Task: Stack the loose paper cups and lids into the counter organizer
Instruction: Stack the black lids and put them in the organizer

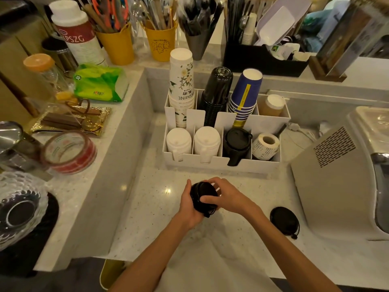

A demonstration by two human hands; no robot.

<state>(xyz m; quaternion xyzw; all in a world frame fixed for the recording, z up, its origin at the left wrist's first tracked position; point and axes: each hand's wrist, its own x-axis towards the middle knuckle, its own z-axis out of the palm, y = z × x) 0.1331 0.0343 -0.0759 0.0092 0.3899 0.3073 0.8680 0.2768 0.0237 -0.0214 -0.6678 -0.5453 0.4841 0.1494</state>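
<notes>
Both hands hold a small stack of black lids just above the counter, in front of the white organizer. My left hand grips the stack from the left, and my right hand presses on it from the right. Another black lid lies flat on the counter to the right. The organizer's back row holds stacks of white floral cups, black cups and blue cups. Its front row holds two stacks of white lids and black lids.
A label roll and a brown bottle fill the organizer's right slots. A grey machine stands at the right. On the raised ledge at the left are a tape roll, a glass dish and a green tissue pack.
</notes>
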